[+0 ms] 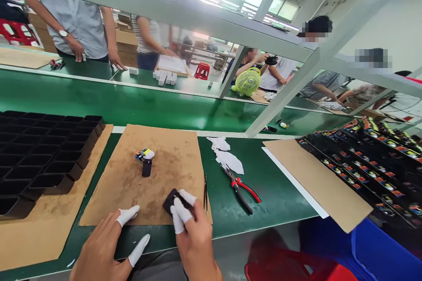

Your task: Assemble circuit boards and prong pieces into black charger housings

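My right hand (194,230), with white finger cots on its fingertips, grips a small black plastic case (169,202) at the cardboard mat's lower right. White finger cots also cover fingertips of my left hand (108,246). Its thumb and fingers are spread at the mat's near edge, holding nothing. Farther up the brown cardboard mat (171,158) lies a small circuit board (144,154) with colourful components, joined or touching a flat black piece (147,168). Thin dark tweezers (205,193) lie along the mat's right edge, beside my right hand.
Black, open-topped housings (52,180) stand in rows at left. Red-and-black pliers (242,191) and white scraps (229,160) lie right of the mat. Stacked trays of circuit boards (365,162) stand far right. Beyond a green conveyor belt (158,105) and metal frame, other people work.
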Available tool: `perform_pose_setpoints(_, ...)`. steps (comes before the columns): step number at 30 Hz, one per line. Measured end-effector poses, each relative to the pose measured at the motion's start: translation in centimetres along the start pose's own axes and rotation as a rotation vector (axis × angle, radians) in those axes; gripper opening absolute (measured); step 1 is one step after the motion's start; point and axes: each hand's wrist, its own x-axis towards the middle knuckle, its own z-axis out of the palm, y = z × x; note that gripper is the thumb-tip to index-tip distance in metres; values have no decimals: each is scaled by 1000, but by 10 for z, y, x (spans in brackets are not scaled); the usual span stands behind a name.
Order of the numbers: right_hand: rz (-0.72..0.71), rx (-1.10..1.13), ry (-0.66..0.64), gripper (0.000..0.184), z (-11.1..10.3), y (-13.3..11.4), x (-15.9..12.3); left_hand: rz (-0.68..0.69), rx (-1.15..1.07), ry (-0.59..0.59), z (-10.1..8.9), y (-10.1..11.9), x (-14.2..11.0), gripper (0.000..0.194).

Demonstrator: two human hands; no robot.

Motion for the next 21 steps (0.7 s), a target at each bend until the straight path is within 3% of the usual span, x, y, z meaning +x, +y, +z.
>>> perform_pose_setpoints(2,-61,-63,-80,44,-2,0,4,2,-4,2,1,1,-1,57)
perform_pose_setpoints(7,228,83,-82,18,-8,-7,19,-15,-46,-25,3,0,-3,53)
perform_pose_setpoints(11,298,144,-120,16,-11,-7,22,-8,-42,-27,3,-1,-3,55)
perform_pose_setpoints(14,242,72,-164,20,-15,-5,19,-3,-28,-35,2,-1,-2,53)
perform_pose_setpoints(21,-124,-171,-349,49,-32,-2,26,6,-13,-12,3,2,1,49)
